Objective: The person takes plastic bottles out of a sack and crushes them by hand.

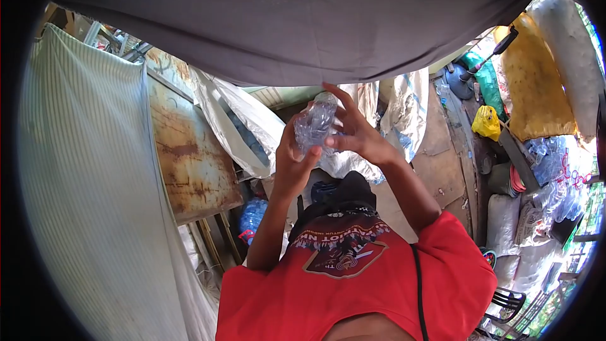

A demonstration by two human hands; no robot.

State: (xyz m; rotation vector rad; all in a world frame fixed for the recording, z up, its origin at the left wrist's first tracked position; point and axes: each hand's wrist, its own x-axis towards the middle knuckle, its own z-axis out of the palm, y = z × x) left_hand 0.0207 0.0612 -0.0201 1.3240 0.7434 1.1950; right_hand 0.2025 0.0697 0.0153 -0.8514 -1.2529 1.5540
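The shirt point(353, 290) is bearing printed words, partly legible as "PATRIOT" and "UNTUK". The left hand point(294, 167) and right hand point(361, 137) are holding a clear plastic piece point(314, 125) between them, in front of the body. Its long axis is running steeply, upper end leaning rightward; its mouth end is remaining indistinguishable.

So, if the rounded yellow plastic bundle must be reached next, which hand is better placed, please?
Probably the right hand: the yellow bundle lies on that side. The left hand is farther from it and cups the crumpled clear plastic piece.
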